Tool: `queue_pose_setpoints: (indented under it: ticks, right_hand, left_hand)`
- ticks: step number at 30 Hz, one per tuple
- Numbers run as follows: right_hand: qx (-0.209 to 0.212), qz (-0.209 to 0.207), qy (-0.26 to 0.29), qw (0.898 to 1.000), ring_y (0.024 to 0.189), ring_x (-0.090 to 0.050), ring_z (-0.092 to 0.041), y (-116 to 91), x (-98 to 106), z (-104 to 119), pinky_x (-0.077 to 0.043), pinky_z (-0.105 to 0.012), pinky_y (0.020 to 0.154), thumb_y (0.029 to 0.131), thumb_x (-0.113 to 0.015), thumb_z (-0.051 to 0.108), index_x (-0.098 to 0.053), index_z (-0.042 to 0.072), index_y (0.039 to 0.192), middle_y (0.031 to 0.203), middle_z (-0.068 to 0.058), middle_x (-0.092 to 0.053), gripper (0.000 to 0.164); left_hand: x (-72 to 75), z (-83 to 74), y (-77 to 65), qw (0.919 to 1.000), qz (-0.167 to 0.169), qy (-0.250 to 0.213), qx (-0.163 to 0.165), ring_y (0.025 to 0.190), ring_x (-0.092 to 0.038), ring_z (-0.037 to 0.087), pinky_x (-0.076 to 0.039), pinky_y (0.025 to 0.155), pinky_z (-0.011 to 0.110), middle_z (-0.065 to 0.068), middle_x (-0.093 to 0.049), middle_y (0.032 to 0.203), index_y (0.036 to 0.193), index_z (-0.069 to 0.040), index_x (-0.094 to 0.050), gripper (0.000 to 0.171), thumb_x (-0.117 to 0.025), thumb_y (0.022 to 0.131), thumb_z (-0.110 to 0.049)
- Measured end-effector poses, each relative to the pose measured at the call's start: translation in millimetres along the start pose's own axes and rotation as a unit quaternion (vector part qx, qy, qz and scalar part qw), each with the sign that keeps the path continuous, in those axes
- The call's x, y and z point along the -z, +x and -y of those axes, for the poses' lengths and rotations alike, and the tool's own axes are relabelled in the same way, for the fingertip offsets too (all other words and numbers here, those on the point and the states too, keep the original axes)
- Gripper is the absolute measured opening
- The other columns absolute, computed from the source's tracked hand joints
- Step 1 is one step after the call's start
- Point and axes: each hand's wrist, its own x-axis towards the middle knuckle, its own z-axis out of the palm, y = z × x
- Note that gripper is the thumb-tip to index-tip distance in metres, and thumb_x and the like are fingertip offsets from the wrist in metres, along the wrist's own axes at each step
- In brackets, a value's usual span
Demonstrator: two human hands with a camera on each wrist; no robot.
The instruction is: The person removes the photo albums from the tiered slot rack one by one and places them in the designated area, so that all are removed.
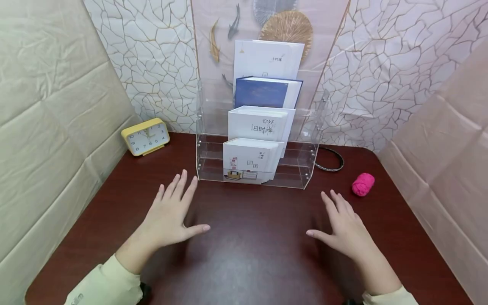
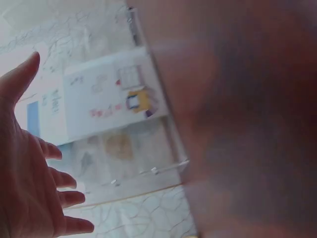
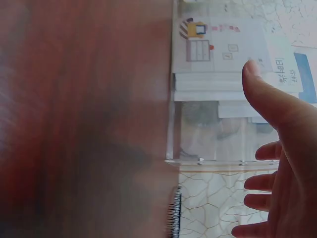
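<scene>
My left hand [image 1: 169, 216] hovers over the left part of the table, fingers spread and thumb pointing inward, with nothing in it. On the other side my right hand [image 1: 345, 228] is held the same way, also holding nothing. Beyond and between them stands a clear acrylic rack [image 1: 289, 180] with stepped tiers. It carries a white book [image 1: 248, 161] with a small yellow picture at the front, another white book [image 1: 255, 123] behind it, a blue-covered book [image 1: 261, 93], and a tall white book [image 1: 267, 57] at the back. Both wrist views show the front book beyond the fingers.
A yellow alarm clock [image 1: 146, 137] stands at the back left of the dark red table [image 1: 244, 254]. Right of the rack lie a dark braided loop [image 1: 335, 167] and a pink yarn ball [image 1: 363, 184]. Cloth-covered walls [image 1: 411, 84] enclose the table at the back and sides.
</scene>
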Motion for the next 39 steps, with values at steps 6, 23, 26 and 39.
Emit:
queue_pose_setpoints:
  ticks: [6,23,26,39]
  right_hand:
    - [0.002,-0.017,0.095,0.995,0.124,-0.031,-0.047,30,6,-4,-0.030,-0.063,0.094,0.073,-0.077,0.047,-0.014,-0.003,0.146,0.137,-0.030,-0.034,0.109]
    - [-0.098,-0.048,0.358,0.927,0.104,-0.058,-0.032,156,-47,19,-0.044,-0.046,0.090,0.078,-0.077,0.033,-0.046,0.000,0.118,0.111,-0.017,-0.062,0.061]
    - [-0.104,-0.060,0.355,0.927,0.099,-0.060,-0.032,164,-57,31,-0.046,-0.043,0.086,0.074,-0.080,0.033,-0.049,0.003,0.112,0.104,-0.016,-0.063,0.057]
    - [-0.130,-0.165,0.329,0.921,0.088,-0.064,-0.023,178,-80,53,-0.051,-0.038,0.072,0.070,-0.084,0.027,-0.049,0.007,0.111,0.096,-0.012,-0.067,0.058]
  left_hand:
    - [14.0,20.1,26.9,0.9959,-0.043,-0.075,0.029,0.132,-0.023,0.045,-0.027,0.099,0.061,0.022,-0.002,0.153,0.148,0.001,-0.009,0.104,-0.062,0.081,-0.058]
    - [-19.7,70.5,167.0,0.8754,-0.097,-0.385,0.276,0.124,-0.043,0.036,-0.034,0.102,0.042,0.027,-0.037,0.140,0.144,-0.001,-0.014,0.068,-0.053,0.095,-0.027]
    - [-28.6,72.7,175.4,0.8846,-0.074,-0.360,0.288,0.126,-0.041,0.034,-0.032,0.103,0.042,0.026,-0.044,0.135,0.140,0.002,-0.024,0.056,-0.048,0.097,-0.025]
    - [-39.3,79.4,188.9,0.9182,-0.039,-0.285,0.272,0.106,-0.053,0.033,-0.042,0.090,0.046,0.022,-0.058,0.115,0.110,0.004,-0.058,0.034,-0.037,0.098,-0.019]
